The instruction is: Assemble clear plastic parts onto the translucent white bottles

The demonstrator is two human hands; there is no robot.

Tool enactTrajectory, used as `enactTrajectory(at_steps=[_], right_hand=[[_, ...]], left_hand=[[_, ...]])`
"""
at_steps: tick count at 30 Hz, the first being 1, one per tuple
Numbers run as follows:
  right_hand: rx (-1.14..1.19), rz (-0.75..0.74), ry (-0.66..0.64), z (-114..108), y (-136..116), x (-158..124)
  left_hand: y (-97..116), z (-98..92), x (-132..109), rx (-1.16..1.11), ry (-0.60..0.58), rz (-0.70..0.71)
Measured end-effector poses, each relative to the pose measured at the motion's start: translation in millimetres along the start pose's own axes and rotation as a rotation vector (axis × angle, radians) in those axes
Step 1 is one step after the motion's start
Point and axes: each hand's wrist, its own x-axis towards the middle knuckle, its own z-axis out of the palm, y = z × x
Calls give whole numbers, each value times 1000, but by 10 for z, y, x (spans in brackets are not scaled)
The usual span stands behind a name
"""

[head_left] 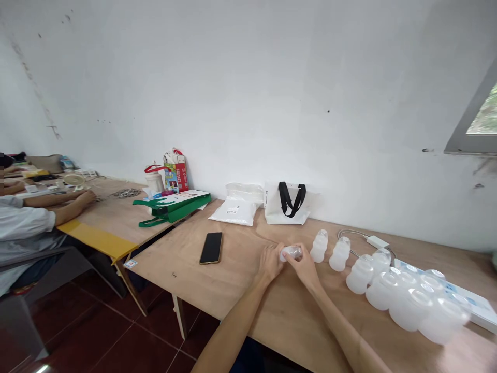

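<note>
A small frosted plastic bottle (291,252), tilted on its side, lies between my two hands just above the wooden table. Closed round its left end is my left hand (271,261). My right hand (303,265) grips the other end, thumb across the front. Both hands partly hide the bottle. To the right stand two similar frosted, wavy-sided bottles, a farther one (320,246) and a nearer one (340,255). Beyond them several more frosted bottles (411,305) are grouped together.
A black phone (212,248) lies left of my hands. Along the wall are a white plastic package (235,211) and a white bag (274,210) with black handles. A cable adapter (377,242) and a flat white box (481,310) lie right. A co-worker's hands (83,199) work at the left table.
</note>
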Motion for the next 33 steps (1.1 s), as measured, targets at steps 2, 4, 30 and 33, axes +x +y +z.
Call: enactTrajectory(at_steps=[2, 4, 30, 33], right_hand=[[17, 56, 55, 34, 44, -14], [24, 78, 82, 40, 55, -42], [76, -73, -44, 21, -74, -151], [83, -46, -84, 9, -79, -161]], left_hand=[[-10, -16, -3, 46, -9, 71], [-19, -18, 1, 68, -20, 105], [13, -45, 56, 189, 73, 106], [22, -54, 55, 180, 77, 95]])
